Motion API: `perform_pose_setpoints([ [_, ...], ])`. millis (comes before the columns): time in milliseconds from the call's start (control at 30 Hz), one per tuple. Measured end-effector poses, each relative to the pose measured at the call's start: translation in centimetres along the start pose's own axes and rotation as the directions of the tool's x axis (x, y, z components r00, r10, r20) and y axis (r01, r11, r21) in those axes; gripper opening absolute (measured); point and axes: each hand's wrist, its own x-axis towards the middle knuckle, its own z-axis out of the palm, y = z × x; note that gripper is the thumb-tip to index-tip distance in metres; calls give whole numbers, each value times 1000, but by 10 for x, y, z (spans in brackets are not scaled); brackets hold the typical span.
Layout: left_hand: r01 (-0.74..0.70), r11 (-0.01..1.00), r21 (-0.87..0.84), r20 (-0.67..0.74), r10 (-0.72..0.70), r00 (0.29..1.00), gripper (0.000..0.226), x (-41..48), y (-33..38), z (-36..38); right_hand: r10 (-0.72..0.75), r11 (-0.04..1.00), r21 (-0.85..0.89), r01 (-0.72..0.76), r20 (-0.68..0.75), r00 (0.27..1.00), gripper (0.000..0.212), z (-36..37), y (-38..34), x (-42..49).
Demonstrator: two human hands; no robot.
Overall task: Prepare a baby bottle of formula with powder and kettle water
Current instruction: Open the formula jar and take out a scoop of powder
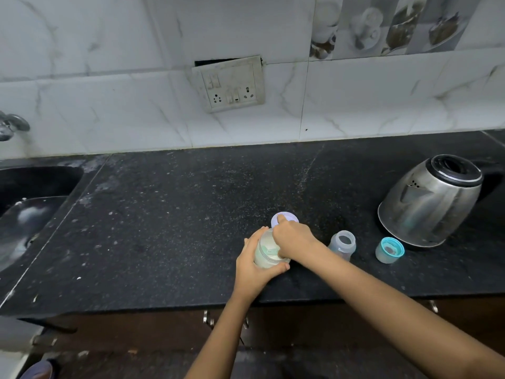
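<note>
Powder jar (pixel 267 251), round, translucent, possibly plastic

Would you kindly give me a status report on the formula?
Left hand grips powder jar. Right hand in jar, pinching scoop. Bottle open beside jar; nothing in the way.

A white plastic switch-and-socket plate (pixel 229 84) sits on the far white marbled wall tiles (pixel 109 105). At left, a chrome metal tap (pixel 12 127) stands over a dark stone sink (pixel 41 177). Near left is perhaps a blue shoe (pixel 38 370).

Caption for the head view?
Left hand grips the open powder jar, right hand reaches into it; bottle and kettle stand nearby.
</note>
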Motion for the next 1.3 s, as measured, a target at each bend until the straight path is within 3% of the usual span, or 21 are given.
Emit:
perform_pose_setpoints([
  [233,1,1000,-30,1,-1,1000,83,-1,-1,0,-48,997,-72,42,-87,995,31,3,-3,0],
  [467,43,997,-67,-4,-44,999,84,-1,-6,-3,-143,972,108,208,-433,890,18,-1,9,-15],
  [633,69,993,-99,-58,-75,995,80,-3,-9,0,-279,960,-58,273,-244,929,23,-2,4,-22],
  [800,81,989,-124,-58,-88,994,82,-4,-8,-1,-226,973,-82,216,-137,964,18,-9,-6,-11],
  [867,81,987,-137,-58,-90,994,82,-4,-6,-1,-227,968,-149,203,-171,959,14,-14,-13,-7],
  [967,97,986,-138,-48,-104,993,82,-4,-6,-2,-208,960,-211,184,-100,973,33,-17,-21,-5],
  [1100,104,986,-131,-32,-109,994,83,-3,-6,-4,-72,985,163,64,42,997,19,-18,-16,-1],
  [1300,96,989,-108,-4,-98,995,82,-4,-3,-6,28,827,559,-58,62,998,11,-16,-10,1],
])
